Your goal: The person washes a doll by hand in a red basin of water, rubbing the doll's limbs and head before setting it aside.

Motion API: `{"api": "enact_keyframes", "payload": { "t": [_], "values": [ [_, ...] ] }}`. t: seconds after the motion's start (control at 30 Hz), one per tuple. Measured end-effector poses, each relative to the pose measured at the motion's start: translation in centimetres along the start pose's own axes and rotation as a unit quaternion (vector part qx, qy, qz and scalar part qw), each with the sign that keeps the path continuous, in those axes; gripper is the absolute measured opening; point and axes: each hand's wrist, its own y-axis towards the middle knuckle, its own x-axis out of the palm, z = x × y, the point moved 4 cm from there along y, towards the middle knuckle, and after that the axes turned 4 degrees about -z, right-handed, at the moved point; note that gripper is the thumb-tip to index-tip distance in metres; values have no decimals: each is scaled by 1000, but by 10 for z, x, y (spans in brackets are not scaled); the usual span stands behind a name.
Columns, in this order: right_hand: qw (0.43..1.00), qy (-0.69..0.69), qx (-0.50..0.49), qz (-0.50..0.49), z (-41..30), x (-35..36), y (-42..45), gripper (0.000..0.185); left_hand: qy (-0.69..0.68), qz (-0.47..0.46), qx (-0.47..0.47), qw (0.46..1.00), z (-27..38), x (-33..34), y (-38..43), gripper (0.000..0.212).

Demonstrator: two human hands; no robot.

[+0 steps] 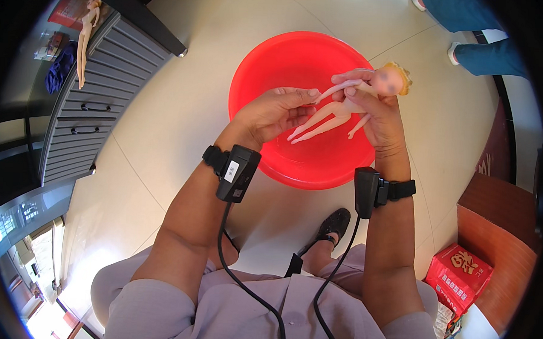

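Note:
An undressed plastic doll (341, 110) with blond hair is held over a red plastic basin (298, 181) on the floor. My right hand (381, 115) grips its upper body, with the thumb on its chest and the head tilted to the upper right. The doll's legs point down to the left. My left hand (285, 109) pinches the end of the doll's outstretched arm between thumb and forefinger; its other fingers are curled. Black devices with cables are strapped to both my wrists.
A grey cabinet (118, 70) at the left bears a second doll (84, 42) and a dark blue cloth (61, 68). Another person's legs (473, 55) are at the upper right. A red bag (460, 274) stands beside a brown wooden piece of furniture (493, 244) at the lower right.

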Motion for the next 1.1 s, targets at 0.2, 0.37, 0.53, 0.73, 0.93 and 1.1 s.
{"api": "enact_keyframes", "payload": {
  "t": [0.2,0.37,0.53,0.73,0.93,1.1],
  "values": [
    [995,-79,-28,48,-8,7,-1,17,56,51,-27,997,4,2,-6,29],
    [994,-102,-31,28,-6,10,2,15,60,83,-33,994,-1,-7,-4,27],
    [994,-95,-38,31,-6,11,1,15,25,50,-18,998,-4,-6,-1,24],
    [995,-81,-34,40,-7,7,-1,15,-58,13,-20,998,-3,-4,-2,30],
    [994,-93,-31,42,-6,9,1,15,27,24,-2,999,1,-2,-4,32],
    [993,-103,-31,39,-5,10,2,15,83,39,-24,995,-2,-10,-1,32]
  ]
}}
